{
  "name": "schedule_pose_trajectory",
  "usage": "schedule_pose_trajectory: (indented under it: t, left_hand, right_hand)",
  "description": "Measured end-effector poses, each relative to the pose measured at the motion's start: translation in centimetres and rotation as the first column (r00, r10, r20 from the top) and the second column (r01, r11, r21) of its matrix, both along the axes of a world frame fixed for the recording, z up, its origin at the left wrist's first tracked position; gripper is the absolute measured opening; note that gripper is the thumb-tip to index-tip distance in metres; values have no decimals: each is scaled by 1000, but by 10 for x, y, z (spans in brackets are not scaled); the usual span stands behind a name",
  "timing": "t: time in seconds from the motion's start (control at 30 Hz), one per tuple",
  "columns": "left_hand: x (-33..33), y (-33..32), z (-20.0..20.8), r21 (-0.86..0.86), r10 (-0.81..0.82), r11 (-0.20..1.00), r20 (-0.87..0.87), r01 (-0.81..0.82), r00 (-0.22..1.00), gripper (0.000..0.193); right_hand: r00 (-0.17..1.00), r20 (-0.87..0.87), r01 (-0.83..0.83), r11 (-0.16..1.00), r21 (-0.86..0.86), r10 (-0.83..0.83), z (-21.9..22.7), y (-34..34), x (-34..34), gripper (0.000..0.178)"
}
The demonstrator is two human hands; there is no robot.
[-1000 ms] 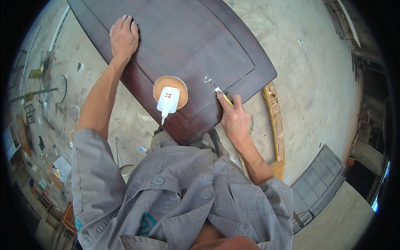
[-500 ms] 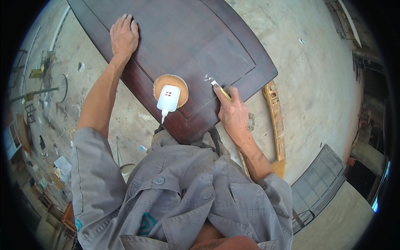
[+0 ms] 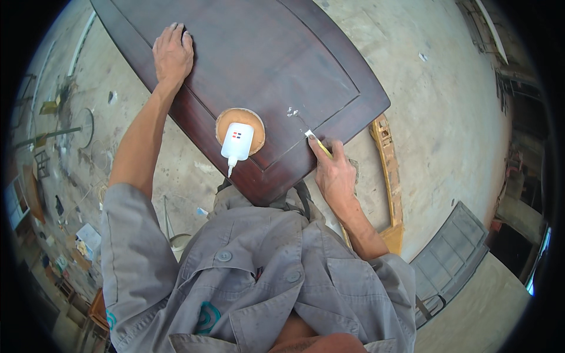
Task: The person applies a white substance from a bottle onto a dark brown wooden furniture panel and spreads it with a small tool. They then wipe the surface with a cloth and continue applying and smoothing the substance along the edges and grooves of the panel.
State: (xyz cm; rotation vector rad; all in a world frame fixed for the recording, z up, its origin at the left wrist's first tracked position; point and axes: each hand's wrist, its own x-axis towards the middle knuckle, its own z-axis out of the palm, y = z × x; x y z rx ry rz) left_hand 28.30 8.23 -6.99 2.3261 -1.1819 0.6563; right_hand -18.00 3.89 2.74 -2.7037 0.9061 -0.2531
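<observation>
A dark reddish-brown wooden panel [image 3: 259, 65] with grooved lines lies in front of me, its near corner close to my body. My left hand [image 3: 173, 54] rests on its left part, fingers stretched out over the surface and holding nothing. In my right hand [image 3: 335, 170] is a slim yellow tool with a pale flat tip [image 3: 322, 146], gripped near the right edge; its exact kind is unclear. The tip touches or hovers just over the panel, beside a thin dark line and white crumbs [image 3: 292, 112]. A white nozzle bottle [image 3: 237, 140] lies on a round tan disc [image 3: 257, 125] on the panel.
A yellowish wooden frame piece [image 3: 388, 176] stands on the concrete floor [image 3: 429, 117] to the right. Farther right lies a grey panelled board [image 3: 452, 247]. Scattered scraps, a pale sheet [image 3: 88, 240] and a round-ended stand [image 3: 87, 125] are on the left.
My right hand has drawn the yellow tool a little toward me and to the right, away from the white crumbs. My left hand stays on the panel, nearly unmoved.
</observation>
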Motion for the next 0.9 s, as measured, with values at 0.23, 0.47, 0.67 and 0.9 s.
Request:
schedule_pose_trajectory:
  t: [0.23, 0.47, 0.67, 0.9]
  left_hand:
    - [3, 1, 2, 30, -12, 999, 5, 12, 1000, 39]
    - [3, 3, 3, 17, -17, 1000, -20, 18, 1000, 40]
    - [2, 2, 5, 19, -22, 1000, -32, 23, 999, 39]
    - [4, 2, 1, 16, -10, 1000, -19, 10, 1000, 39]
  right_hand:
    - [996, 53, 75, 997, 27, -76, -6, 6, -4, 52]
    - [992, 93, 83, 996, 21, -85, -5, 10, 3, 53]
    - [996, 83, 36, 999, -14, -35, -10, -16, 6, 51]
    - [978, 45, -207, 974, 89, 204, 25, -70, -20, 63]
